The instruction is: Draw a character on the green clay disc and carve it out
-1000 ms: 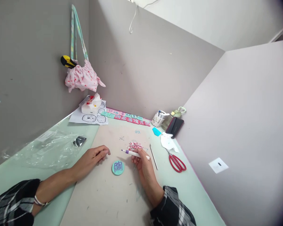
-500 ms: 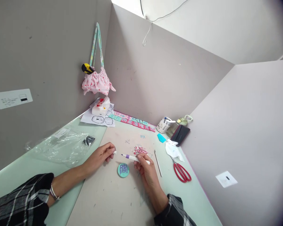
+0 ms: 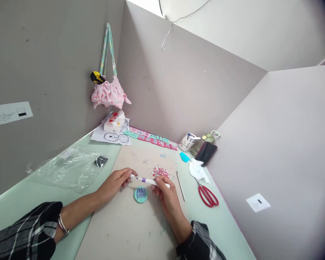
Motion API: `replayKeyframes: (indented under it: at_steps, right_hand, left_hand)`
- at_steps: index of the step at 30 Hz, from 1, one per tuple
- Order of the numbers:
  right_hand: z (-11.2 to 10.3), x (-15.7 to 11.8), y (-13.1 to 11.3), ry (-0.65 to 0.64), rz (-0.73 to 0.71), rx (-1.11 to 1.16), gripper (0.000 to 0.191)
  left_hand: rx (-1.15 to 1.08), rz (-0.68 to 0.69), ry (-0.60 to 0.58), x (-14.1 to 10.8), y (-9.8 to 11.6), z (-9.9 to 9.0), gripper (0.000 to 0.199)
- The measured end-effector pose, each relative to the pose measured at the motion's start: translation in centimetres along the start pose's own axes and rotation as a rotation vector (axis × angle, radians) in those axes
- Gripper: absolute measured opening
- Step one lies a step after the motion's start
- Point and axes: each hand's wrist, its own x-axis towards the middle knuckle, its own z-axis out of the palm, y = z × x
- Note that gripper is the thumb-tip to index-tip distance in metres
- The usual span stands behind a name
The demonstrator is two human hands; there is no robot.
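Nearest to me, two dark plaid sleeves (image 3: pixel 24 231) are resting over the lower part of the bench (image 3: pixel 224 234). Beyond the cuffs, the right hand (image 3: pixel 166 195) is keeping its grip around a white and purple pen (image 3: pixel 150 181), thumb against fingers, its bare tip pointing left. The left hand (image 3: pixel 118 180) is pinching a small white cap (image 3: pixel 132 176) in its grip, and the tip is sitting right at the cap; whether they are touching, I cannot tell. Just below the pen, a round turquoise disc (image 3: pixel 140 195) with a purple character is lying flat on the beige board (image 3: pixel 111 231), neither hand holding it. As I'm judging it, a slight misalignment could be sending the tip against the cap's rim or the left fingers, leaving purple ink there; a loose pinch could be letting the cap drop. A dipping wrist could be smearing the character, if its ink is wet. Behind the right hand, a pile of red and white scraps (image 3: pixel 159 171) is lying close enough for a careless sweep to scatter it. Farther back, lettered strips (image 3: pixel 151 139) are lining the wall, and a pink bag (image 3: pixel 108 94) is hanging in the corner.
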Motion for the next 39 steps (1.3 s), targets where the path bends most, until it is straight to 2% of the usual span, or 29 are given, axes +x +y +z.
replayKeyframes:
  at_steps: [8, 13, 19, 31, 39]
  right_hand:
    - [0.3, -0.2, -0.1, -0.014, -0.024, -0.082, 0.032]
    - [0.5, -0.3, 0.0, -0.049, -0.043, -0.141, 0.034]
    - [0.4, -0.3, -0.1, -0.046, -0.085, -0.193, 0.036]
    - [0.1, -0.2, 0.2, -0.132, -0.107, -0.248, 0.039]
    - [0.6, -0.8, -0.3, -0.134, -0.160, -0.271, 0.043]
  left_hand:
    - [0.019, 0.006, -0.038, -0.1, 0.1, 0.6, 0.056]
    - [0.032, 0.024, -0.047, -0.4, 0.3, 0.6, 0.049]
    - [-0.003, 0.036, -0.029, -0.6, 0.4, 0.4, 0.041]
    - [-0.102, 0.039, -0.044, -0.6, 0.7, 0.2, 0.031]
    - [-0.103, 0.021, -0.066, -0.8, 1.1, -0.2, 0.033]
